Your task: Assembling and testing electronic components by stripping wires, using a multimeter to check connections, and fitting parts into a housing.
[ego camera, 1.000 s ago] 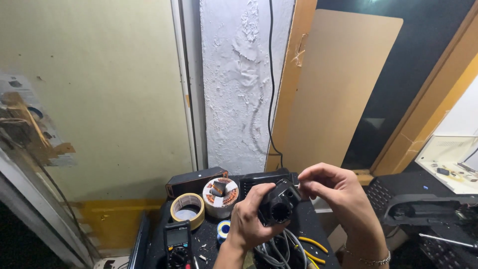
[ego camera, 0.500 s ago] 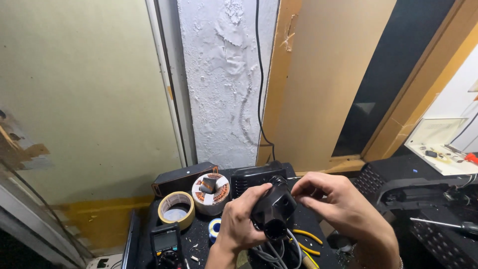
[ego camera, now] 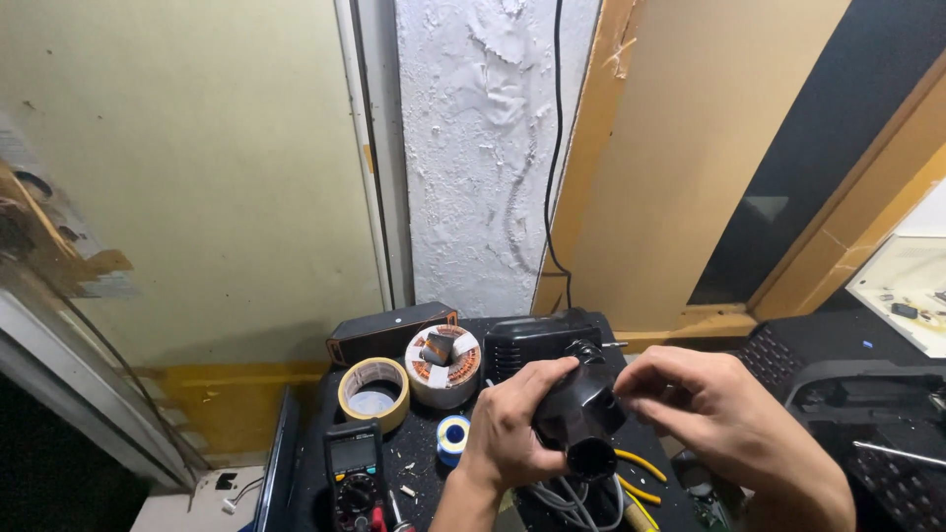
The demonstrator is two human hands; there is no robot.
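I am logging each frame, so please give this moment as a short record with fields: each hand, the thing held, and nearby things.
left hand: left hand wraps the black device from its left side
right hand: right hand touches the device's upper right with its fingertips
held thing: black, rounded, open round end facing the camera
nearby: tape roll; multimeter; wound coil; small blue roll
surface: dark table

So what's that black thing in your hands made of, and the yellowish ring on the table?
The black part held by the left hand and touched by the right hand looks like hard plastic: smooth, moulded, faintly shiny. The ring looks like a roll of paper masking tape: matte, cream-coloured, with a hollow middle.
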